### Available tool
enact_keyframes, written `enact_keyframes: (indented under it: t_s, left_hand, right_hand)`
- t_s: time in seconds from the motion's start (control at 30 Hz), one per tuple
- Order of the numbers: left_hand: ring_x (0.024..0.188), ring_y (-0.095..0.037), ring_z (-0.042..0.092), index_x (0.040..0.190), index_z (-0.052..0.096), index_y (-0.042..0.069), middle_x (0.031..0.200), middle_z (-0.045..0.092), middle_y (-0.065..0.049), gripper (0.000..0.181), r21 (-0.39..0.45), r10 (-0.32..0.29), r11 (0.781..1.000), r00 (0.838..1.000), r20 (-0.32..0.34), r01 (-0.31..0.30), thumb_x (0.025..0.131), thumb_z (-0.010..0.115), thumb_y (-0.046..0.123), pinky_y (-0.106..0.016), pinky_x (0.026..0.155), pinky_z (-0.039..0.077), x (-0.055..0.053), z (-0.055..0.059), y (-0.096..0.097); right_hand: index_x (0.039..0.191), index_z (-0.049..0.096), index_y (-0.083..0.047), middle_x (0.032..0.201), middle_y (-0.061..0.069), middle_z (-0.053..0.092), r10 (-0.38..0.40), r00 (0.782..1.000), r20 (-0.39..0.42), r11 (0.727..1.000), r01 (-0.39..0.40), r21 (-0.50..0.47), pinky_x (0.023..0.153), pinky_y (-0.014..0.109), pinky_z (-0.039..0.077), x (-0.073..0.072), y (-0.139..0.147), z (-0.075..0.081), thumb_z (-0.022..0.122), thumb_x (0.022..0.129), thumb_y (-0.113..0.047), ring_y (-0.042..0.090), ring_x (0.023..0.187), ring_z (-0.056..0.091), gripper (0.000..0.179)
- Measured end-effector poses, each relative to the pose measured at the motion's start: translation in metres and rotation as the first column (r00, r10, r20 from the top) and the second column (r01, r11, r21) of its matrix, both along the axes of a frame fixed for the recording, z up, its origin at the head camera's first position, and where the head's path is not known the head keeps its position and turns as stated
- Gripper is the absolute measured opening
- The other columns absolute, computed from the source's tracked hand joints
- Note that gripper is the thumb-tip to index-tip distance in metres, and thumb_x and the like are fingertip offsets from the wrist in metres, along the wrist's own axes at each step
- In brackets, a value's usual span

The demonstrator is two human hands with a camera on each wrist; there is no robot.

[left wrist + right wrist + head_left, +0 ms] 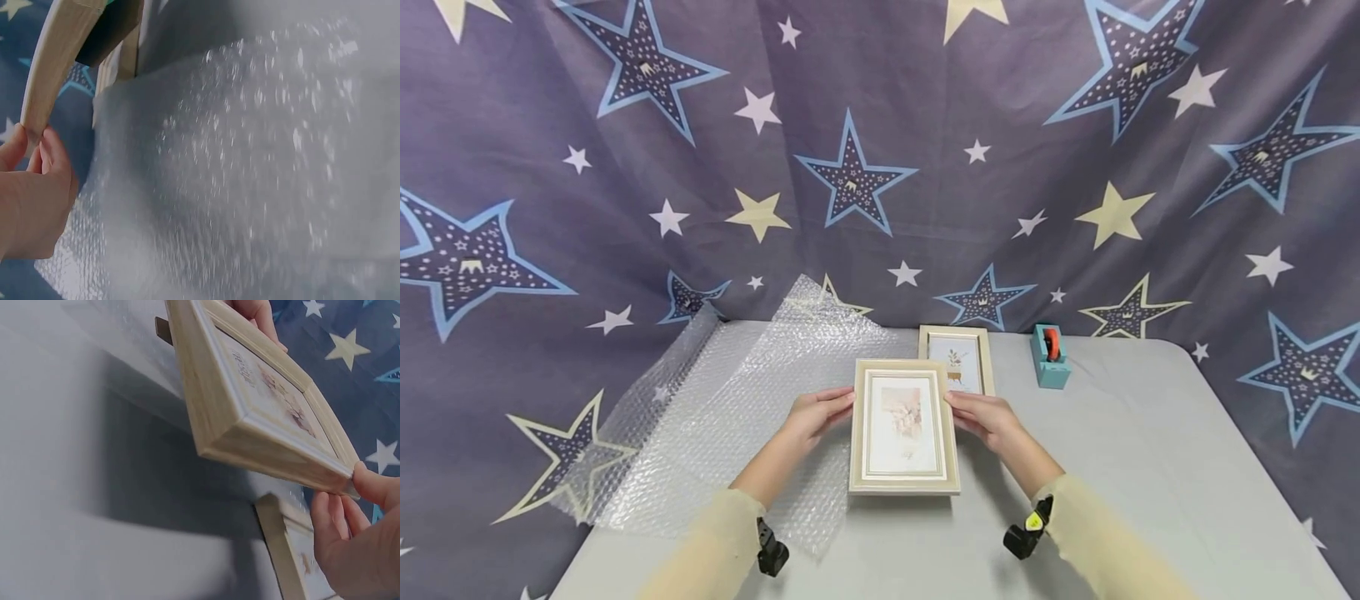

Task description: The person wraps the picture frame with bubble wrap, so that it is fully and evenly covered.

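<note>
A cream picture frame (905, 483) with a pale floral print is held up off the table, face toward me. My left hand (816, 414) pinches its left edge, thumb and fingers also showing in the left wrist view. On the opposite edge, my right hand (988, 417) pinches the frame between thumb and fingers; the right wrist view shows this grip near a corner. Below and to the left lies a sheet of bubble wrap (722, 433), partly under the frame. A second picture frame (988, 362) with a plant print lies behind, partly hidden by the held one.
A teal tape dispenser (1052, 375) with an orange roll stands at the back right of the grey table (1135, 467). The bubble wrap hangs over the table's left edge. A star-patterned curtain (880, 275) hangs directly behind the table.
</note>
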State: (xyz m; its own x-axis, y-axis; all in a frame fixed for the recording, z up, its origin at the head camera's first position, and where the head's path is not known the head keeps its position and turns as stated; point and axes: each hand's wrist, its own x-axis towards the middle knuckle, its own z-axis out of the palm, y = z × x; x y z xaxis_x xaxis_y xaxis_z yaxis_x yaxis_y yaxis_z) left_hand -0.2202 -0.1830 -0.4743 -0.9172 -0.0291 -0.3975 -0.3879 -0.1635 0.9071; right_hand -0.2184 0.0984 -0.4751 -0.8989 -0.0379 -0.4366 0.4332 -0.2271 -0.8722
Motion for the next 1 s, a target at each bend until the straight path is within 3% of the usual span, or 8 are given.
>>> enact_keyframes:
  t_s: [0.17,0.4,0.5,0.6,0.7,0.87,0.93,1.0]
  left_hand:
    - [0.085,-0.009,0.072,0.128,0.055,-0.009,0.116,0.070,-0.015,0.044,0.018,0.029,0.999,1.000,-0.004,-0.029,0.086,0.067,0.001,-0.026,0.094,0.054,0.005,0.007,-0.023]
    - [0.083,-0.004,0.071,0.134,0.048,-0.011,0.091,0.073,0.004,0.050,0.064,0.034,0.997,0.998,-0.050,-0.031,0.088,0.065,-0.001,-0.019,0.086,0.057,0.012,0.019,-0.055]
    - [0.081,-0.004,0.071,0.125,0.059,-0.003,0.084,0.073,0.008,0.037,0.088,0.052,0.995,0.997,-0.062,-0.047,0.088,0.064,-0.001,-0.018,0.084,0.057,0.014,0.024,-0.071]
    - [0.078,-0.003,0.071,0.099,0.071,0.010,0.079,0.073,0.009,0.017,0.117,0.080,0.990,0.995,-0.061,-0.072,0.089,0.063,-0.001,-0.016,0.080,0.058,0.015,0.028,-0.086]
    - [0.077,-0.001,0.070,0.081,0.071,0.019,0.078,0.073,0.011,0.024,0.143,0.087,0.987,0.994,-0.065,-0.077,0.089,0.063,-0.001,-0.015,0.079,0.057,0.014,0.030,-0.100]
    - [0.074,-0.001,0.070,0.074,0.072,0.024,0.075,0.073,0.012,0.031,0.144,0.155,0.979,0.986,-0.068,-0.144,0.089,0.063,-0.002,-0.014,0.077,0.057,0.008,0.028,-0.118]
    - [0.072,0.000,0.070,0.075,0.072,0.024,0.072,0.072,0.012,0.030,0.124,0.205,0.972,0.977,-0.054,-0.197,0.089,0.063,-0.002,-0.014,0.075,0.058,0.004,0.025,-0.122]
    - [0.070,0.000,0.070,0.087,0.073,0.021,0.070,0.072,0.012,0.024,0.112,0.240,0.966,0.970,-0.040,-0.234,0.089,0.063,-0.001,-0.014,0.075,0.058,-0.002,0.021,-0.122]
  right_hand:
    - [0.127,0.053,0.014,0.084,0.003,0.075,0.035,0.999,-0.038,0.999,-0.035,-0.001,0.075,0.025,0.061,-0.004,-0.021,0.004,0.071,0.085,-0.004,0.007,0.072,0.070,0.049]
    - [0.127,0.052,0.016,0.085,0.005,0.075,0.062,0.996,-0.069,0.997,-0.065,-0.041,0.079,0.028,0.061,-0.007,-0.052,0.016,0.067,0.086,0.000,0.008,0.072,0.070,0.046]
    - [0.125,0.054,0.015,0.084,0.005,0.075,0.069,0.995,-0.074,0.996,-0.072,-0.048,0.080,0.029,0.061,-0.012,-0.070,0.020,0.067,0.086,0.000,0.008,0.071,0.070,0.044]
    - [0.123,0.056,0.014,0.084,0.005,0.075,0.071,0.995,-0.074,0.996,-0.075,-0.058,0.080,0.029,0.061,-0.018,-0.088,0.022,0.068,0.085,0.001,0.008,0.071,0.069,0.042]
    - [0.122,0.058,0.014,0.085,0.006,0.075,0.069,0.995,-0.075,0.995,-0.074,-0.061,0.078,0.028,0.061,-0.024,-0.104,0.022,0.069,0.085,0.001,0.007,0.070,0.068,0.041]
    - [0.118,0.060,0.014,0.093,0.016,0.075,0.070,0.993,-0.090,0.996,-0.075,-0.057,0.075,0.027,0.061,-0.035,-0.130,0.019,0.070,0.083,0.002,0.008,0.068,0.068,0.038]
    - [0.116,0.062,0.014,0.098,0.018,0.074,0.067,0.994,-0.086,0.996,-0.071,-0.049,0.077,0.029,0.061,-0.041,-0.139,0.017,0.071,0.082,0.001,0.008,0.068,0.068,0.037]
    - [0.114,0.064,0.012,0.101,0.020,0.073,0.044,0.996,-0.077,0.998,-0.047,-0.030,0.080,0.030,0.061,-0.047,-0.146,0.013,0.073,0.081,0.000,0.008,0.068,0.068,0.036]
